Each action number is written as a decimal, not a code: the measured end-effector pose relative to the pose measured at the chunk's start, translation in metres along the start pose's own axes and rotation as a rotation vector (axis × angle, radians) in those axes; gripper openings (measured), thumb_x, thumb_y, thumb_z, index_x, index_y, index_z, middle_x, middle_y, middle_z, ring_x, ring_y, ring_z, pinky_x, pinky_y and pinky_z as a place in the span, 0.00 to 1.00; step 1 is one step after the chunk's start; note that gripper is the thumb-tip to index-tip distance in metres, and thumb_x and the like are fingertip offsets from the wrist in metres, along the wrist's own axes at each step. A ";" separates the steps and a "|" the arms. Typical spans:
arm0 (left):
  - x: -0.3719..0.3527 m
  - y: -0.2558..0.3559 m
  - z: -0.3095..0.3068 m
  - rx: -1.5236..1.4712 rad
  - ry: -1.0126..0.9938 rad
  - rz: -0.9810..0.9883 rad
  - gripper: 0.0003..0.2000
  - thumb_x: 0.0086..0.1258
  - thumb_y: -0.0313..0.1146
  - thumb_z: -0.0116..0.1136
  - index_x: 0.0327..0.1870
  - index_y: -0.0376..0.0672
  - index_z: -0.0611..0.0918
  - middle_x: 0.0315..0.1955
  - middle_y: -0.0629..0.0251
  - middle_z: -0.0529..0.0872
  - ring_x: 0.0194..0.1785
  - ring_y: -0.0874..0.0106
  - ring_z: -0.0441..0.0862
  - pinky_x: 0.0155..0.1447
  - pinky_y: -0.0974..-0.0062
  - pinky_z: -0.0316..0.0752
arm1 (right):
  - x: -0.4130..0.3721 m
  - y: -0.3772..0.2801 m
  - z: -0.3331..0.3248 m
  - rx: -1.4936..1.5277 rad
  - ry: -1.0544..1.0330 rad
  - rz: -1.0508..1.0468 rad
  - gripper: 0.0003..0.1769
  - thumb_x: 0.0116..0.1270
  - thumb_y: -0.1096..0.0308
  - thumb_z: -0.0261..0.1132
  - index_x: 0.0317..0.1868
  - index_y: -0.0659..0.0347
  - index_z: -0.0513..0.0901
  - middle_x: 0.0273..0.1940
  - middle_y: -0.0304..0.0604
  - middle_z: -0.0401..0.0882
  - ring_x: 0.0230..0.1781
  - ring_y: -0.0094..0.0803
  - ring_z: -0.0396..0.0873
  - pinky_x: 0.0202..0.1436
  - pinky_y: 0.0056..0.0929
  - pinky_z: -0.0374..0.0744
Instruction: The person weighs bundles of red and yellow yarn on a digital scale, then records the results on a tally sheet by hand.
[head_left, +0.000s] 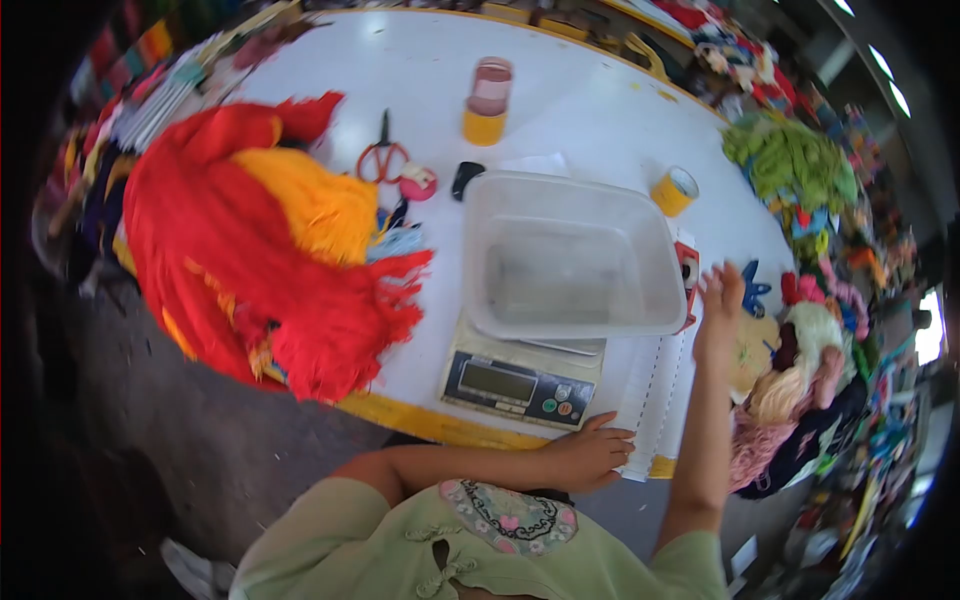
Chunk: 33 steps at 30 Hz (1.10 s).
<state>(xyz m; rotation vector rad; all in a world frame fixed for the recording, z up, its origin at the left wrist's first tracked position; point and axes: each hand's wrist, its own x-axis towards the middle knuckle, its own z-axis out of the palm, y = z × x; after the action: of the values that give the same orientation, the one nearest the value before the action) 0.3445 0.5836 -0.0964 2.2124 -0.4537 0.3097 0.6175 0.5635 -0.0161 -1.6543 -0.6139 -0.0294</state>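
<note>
My left hand (588, 455) reaches across in front of my body and lies at the table's front edge, fingers extended, by a white paper strip (655, 400) with a dashed line. Just beyond it sits a digital scale (465, 355) bearing a translucent plastic tub (575, 325), which looks bare inside. My right hand (720, 310) is raised at the tub's right side, fingers apart and slightly blurred, holding nothing that I can see. Nearest to it is a red and black object (688, 270), partly hidden behind the tub.
Red yarn (220, 240) and orange yarn (310, 200) heap at the left. Scissors (383, 160), a pink-and-white round item (418, 182), a black object (466, 180), a yellow-based jar (485, 125) and a yellow tape roll (676, 190) surround the tub. Mixed yarn (775, 400) lies right.
</note>
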 end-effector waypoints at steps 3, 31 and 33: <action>-0.001 -0.006 0.008 -0.060 0.085 0.035 0.10 0.70 0.35 0.59 0.46 0.40 0.83 0.59 0.56 0.82 0.69 0.60 0.73 0.77 0.52 0.59 | -0.080 -0.022 0.018 0.144 -0.046 0.124 0.23 0.74 0.69 0.60 0.67 0.63 0.69 0.60 0.44 0.74 0.61 0.31 0.71 0.67 0.30 0.69; -0.094 -0.106 -0.205 -0.070 0.874 -0.613 0.25 0.69 0.38 0.64 0.63 0.32 0.76 0.57 0.42 0.82 0.57 0.51 0.83 0.60 0.62 0.78 | -0.239 -0.047 0.061 -0.279 -0.104 0.062 0.27 0.81 0.65 0.51 0.75 0.69 0.62 0.68 0.55 0.71 0.66 0.40 0.71 0.71 0.33 0.66; -0.057 -0.137 -0.229 -0.294 0.959 -0.739 0.26 0.68 0.40 0.65 0.61 0.30 0.77 0.55 0.42 0.83 0.56 0.50 0.83 0.58 0.60 0.78 | -0.240 -0.048 0.063 -0.267 -0.080 0.064 0.27 0.80 0.65 0.53 0.74 0.70 0.64 0.65 0.56 0.73 0.61 0.39 0.75 0.66 0.33 0.72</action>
<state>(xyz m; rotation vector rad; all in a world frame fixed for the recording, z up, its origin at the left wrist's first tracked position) 0.3349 0.8548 -0.0700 1.5533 0.7676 0.7623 0.3726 0.5349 -0.0704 -1.9403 -0.6383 0.0012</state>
